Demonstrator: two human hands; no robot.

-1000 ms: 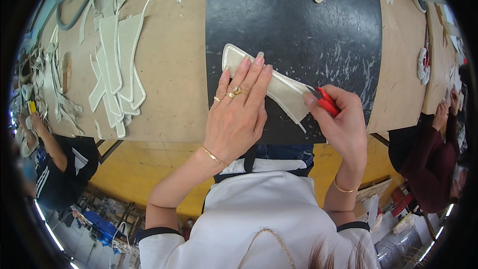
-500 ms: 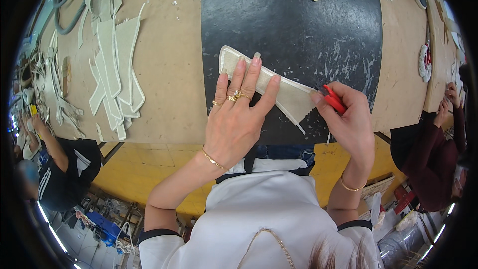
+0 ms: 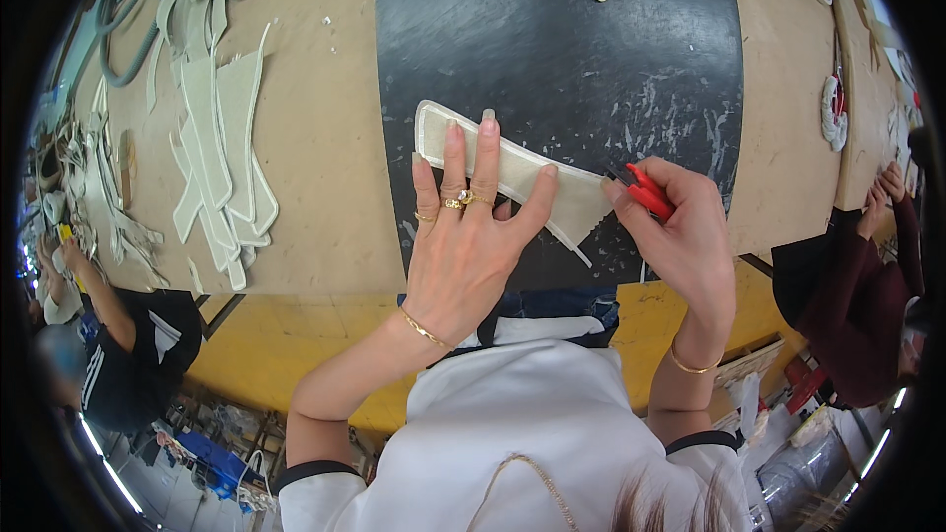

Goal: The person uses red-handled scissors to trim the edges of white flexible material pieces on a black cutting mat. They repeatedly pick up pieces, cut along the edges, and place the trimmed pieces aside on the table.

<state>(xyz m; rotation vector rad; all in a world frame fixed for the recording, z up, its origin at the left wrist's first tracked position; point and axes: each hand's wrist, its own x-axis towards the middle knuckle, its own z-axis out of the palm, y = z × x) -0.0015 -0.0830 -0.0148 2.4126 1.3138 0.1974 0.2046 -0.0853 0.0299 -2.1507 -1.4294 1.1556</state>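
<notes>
Strip (image 3: 512, 172) of pale material lies flat under the left hand (image 3: 463, 236), whose fingers (image 3: 485, 153) are spread wide, pressing it down. Its long axis runs toward the right hand (image 3: 680, 227), fingers closed around a red tool (image 3: 645, 189) at its near end.

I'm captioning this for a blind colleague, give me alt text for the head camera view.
A left hand presses a pale cut piece flat on a black mat, while the right hand holds a red tool at its edge. More pale pieces lie on the brown table.
</notes>
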